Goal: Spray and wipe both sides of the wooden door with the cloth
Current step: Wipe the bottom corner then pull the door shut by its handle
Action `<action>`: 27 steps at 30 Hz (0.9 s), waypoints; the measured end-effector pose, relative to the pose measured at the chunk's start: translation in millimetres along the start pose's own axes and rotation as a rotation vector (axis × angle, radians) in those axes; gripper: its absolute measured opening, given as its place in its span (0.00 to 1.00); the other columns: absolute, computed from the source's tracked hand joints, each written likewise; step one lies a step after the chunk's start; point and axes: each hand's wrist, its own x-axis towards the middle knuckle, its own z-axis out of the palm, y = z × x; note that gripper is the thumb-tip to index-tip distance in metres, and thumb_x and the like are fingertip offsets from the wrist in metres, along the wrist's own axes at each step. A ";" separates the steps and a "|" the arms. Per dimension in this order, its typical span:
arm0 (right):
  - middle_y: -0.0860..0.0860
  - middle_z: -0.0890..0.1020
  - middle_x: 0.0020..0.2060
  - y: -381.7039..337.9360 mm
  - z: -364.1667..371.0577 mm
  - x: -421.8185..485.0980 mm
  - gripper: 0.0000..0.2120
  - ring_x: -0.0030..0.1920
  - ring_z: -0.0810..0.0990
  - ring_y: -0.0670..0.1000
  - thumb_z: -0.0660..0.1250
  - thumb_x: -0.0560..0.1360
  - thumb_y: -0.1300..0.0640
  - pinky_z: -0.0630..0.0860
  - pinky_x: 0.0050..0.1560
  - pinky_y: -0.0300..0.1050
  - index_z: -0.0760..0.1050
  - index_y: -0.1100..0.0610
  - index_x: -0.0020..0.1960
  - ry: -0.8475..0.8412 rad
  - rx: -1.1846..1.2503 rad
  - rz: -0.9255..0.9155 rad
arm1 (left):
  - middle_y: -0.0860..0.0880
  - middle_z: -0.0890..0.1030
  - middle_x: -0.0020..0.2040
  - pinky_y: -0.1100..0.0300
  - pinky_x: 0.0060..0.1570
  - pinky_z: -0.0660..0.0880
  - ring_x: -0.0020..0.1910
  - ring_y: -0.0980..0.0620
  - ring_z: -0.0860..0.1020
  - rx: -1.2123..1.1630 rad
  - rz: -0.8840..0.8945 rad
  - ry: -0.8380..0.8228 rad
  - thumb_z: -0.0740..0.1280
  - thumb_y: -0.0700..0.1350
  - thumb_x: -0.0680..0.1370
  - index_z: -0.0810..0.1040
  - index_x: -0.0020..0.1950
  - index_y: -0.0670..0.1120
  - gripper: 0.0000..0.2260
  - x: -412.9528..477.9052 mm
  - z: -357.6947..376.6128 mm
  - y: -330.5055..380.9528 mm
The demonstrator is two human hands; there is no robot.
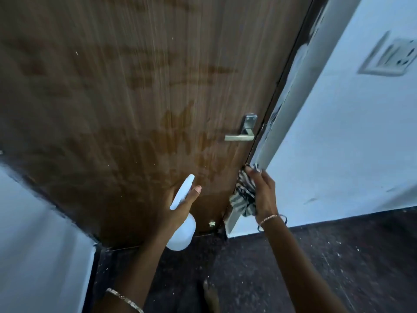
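The brown wooden door [126,91] fills the upper left of the view, with damp streaks near its middle and a metal lever handle [241,135] at its right side. My left hand [178,199] grips a white spray bottle [181,224], its nozzle pointing up toward the door. My right hand [262,190] holds a striped cloth [244,195] bunched against the door's right edge, below the handle, where it meets the white frame [291,105].
A pale wall [338,143] with a switch plate [390,57] stands to the right. Another pale wall [33,233] is at the lower left. The floor [293,267] is dark and speckled; a bare foot [211,297] shows at the bottom. A small door stopper [211,223] sits low on the door.
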 end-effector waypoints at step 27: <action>0.61 0.66 0.72 3.3 2.8 183.0 0.17 0.52 0.83 0.67 0.56 0.84 0.64 0.80 0.43 0.58 0.73 0.62 0.71 -0.507 -1.816 -0.734 | 0.49 0.83 0.45 0.60 0.42 0.82 0.42 0.47 0.84 -0.078 -0.022 0.446 0.75 0.55 0.73 0.79 0.49 0.54 0.10 -29.3 149.2 86.4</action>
